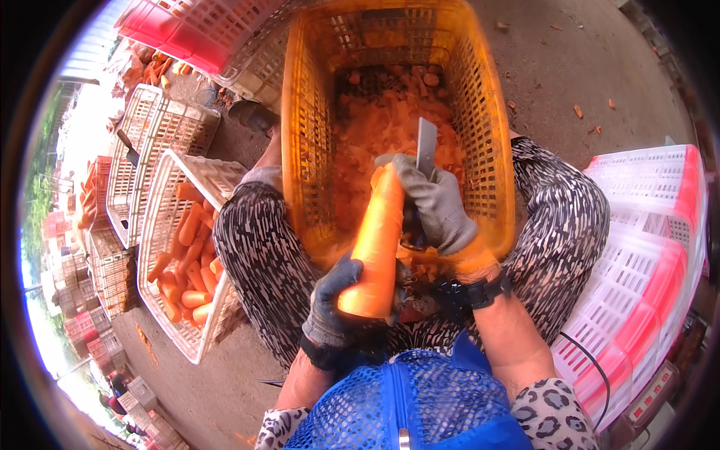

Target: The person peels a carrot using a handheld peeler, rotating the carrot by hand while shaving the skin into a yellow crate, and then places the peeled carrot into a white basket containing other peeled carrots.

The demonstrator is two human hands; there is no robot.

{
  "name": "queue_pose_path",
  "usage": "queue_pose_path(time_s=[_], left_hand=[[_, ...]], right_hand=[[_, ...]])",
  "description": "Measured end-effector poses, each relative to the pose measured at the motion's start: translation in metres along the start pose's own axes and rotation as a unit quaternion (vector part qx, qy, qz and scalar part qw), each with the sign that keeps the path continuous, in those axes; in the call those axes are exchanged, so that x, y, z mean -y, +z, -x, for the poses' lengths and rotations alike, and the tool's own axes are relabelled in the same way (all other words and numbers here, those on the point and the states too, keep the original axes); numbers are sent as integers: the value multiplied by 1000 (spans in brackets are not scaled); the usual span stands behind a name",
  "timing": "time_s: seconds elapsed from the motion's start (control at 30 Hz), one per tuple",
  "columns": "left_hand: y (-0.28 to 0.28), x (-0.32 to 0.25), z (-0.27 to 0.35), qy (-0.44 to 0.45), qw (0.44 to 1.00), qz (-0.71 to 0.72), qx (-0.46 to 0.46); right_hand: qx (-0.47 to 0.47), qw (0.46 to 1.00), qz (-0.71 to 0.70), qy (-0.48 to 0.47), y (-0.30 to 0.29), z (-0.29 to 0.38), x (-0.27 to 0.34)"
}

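Note:
A large carrot (374, 253), bright and smooth along its visible side, slants up over the near rim of a yellow plastic basket (495, 140). My left hand (334, 298), in a dark-coated knit glove, grips its thick lower end. At the upper end is my right hand (436, 205), in a grey glove, closed around a tool with a flat metal blade (426, 143); it looks like a peeler, though the fingers hide most of it. Orange carrot peelings (388, 124) and some cut ends lie inside the basket, which stands between my knees.
Left of my leg, a tilted white crate (163, 264) holds several carrots (194, 253). More white crates (135, 163) stand beyond it, one with a dark-handled tool (128, 147). White and pink crates (630, 270) are stacked at right, near a dark cable (590, 360). Scraps (578, 111) dot the floor.

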State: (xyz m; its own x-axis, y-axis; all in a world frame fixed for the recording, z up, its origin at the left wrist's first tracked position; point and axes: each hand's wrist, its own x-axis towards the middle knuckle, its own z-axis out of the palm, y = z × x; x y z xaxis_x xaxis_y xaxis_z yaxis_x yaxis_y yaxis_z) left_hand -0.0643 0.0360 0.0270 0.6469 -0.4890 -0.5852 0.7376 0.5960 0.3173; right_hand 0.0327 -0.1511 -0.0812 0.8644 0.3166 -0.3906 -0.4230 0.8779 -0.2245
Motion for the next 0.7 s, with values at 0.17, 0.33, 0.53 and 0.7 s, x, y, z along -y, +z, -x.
queue_pose_path(time_s=[0.17,0.33,0.53,0.7], left_hand=[[4,0,-4,56,983,-120,-123],[12,-5,-6,27,981,-170,-95],[5,-7,-4,-6,974,-209,-85],[13,-11,-21,43,949,-297,-100]], right_hand=[[145,970,-9,-195,26,14,18],[206,962,22,-177,49,9,-20],[-215,902,158,-339,32,-4,53],[60,981,71,-169,39,5,11]])
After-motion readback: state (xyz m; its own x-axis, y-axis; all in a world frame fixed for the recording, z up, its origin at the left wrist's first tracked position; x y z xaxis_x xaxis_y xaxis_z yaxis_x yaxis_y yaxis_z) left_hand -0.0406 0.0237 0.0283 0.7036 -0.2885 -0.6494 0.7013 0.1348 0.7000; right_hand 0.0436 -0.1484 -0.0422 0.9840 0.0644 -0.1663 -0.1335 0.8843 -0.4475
